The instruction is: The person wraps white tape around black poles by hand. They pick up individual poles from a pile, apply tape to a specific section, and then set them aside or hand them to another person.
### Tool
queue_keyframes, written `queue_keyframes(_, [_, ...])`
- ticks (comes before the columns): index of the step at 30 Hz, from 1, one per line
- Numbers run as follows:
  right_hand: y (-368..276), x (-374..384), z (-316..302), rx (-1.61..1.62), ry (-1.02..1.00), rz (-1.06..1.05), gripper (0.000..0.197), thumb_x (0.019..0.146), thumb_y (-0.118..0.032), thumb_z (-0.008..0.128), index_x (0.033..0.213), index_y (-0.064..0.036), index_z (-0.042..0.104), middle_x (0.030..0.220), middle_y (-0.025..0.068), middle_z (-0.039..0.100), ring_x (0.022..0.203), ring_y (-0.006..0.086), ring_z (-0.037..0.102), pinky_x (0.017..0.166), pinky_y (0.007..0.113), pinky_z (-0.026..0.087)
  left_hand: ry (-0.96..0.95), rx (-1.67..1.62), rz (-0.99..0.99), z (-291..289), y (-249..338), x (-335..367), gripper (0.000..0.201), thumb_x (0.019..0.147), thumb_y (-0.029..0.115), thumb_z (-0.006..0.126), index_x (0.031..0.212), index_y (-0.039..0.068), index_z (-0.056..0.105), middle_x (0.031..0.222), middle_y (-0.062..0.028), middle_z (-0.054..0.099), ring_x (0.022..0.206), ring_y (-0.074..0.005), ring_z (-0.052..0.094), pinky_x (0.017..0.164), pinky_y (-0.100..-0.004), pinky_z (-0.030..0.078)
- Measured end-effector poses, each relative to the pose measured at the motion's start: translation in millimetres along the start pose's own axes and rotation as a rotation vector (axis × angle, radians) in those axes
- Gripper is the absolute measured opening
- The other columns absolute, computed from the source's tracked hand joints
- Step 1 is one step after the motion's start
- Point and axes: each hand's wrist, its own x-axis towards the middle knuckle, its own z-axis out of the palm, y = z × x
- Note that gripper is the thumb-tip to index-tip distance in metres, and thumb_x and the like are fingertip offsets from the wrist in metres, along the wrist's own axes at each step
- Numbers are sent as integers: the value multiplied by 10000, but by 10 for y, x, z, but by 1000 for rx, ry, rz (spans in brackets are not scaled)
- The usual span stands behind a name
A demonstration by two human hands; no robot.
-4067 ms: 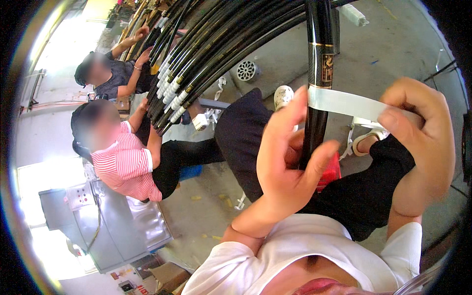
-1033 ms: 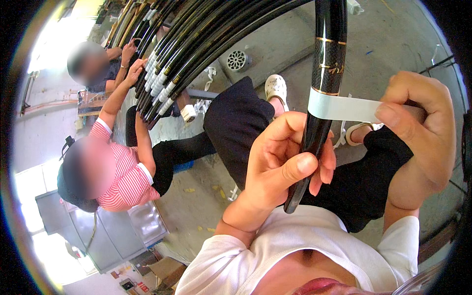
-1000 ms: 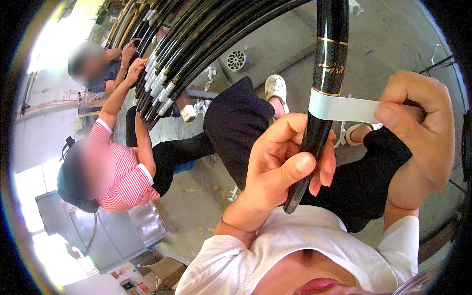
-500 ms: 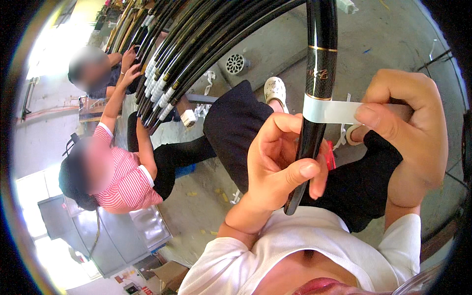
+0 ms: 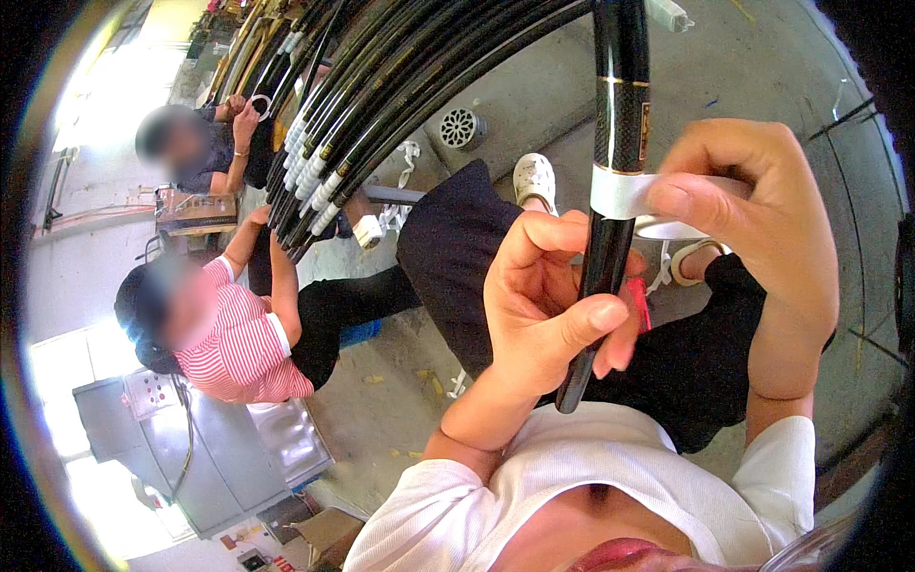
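A glossy black rod [image 5: 618,105] with thin gold rings stands nearly upright before me, its lower end tapering near my shirt. My left hand [image 5: 524,315] is closed around its lower part, thumb in front and fingers behind. Just below a gold ring, a strip of white tape [image 5: 615,194] lies around the rod. My right hand [image 5: 762,210] pinches this tape between thumb and curled fingers, close to the rod's right side. A loop of the tape hangs beneath the right fingers. Something red shows behind the left fingertips.
Many similar black rods [image 5: 400,100] with white bands lie in a row at upper left. Two people sit beyond them, one in a red-striped shirt [image 5: 243,353]. A round perforated white object [image 5: 459,128] and tape scraps lie on the floor. Grey cabinets [image 5: 210,458] stand at lower left.
The rod has turned on its axis, so a different marking faces me. My right hand has come left, nearer the rod, and the tape between them is shorter.
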Motion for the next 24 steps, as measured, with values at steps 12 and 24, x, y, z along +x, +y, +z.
queue_keyframes(12, [140, 207, 98, 214, -26, -297, 526, 736, -444, 710, 957, 32, 676, 731, 0, 616, 558, 5, 470, 471, 146, 333, -114, 122, -87, -86, 124, 111, 324, 885, 195, 605, 1050, -27, 437, 888, -101, 559, 569, -140, 584, 454, -219, 455])
queue_keyframes(24, [138, 201, 117, 407, -85, -291, 256, 831, -123, 643, 1041, 23, 658, 890, 48, 674, 818, 75, 591, 745, 207, 464, -104, 105, -351, -78, 303, 166, 492, 876, 346, 598, 1158, -10, 408, 896, -115, 575, 525, -121, 536, 408, -208, 418])
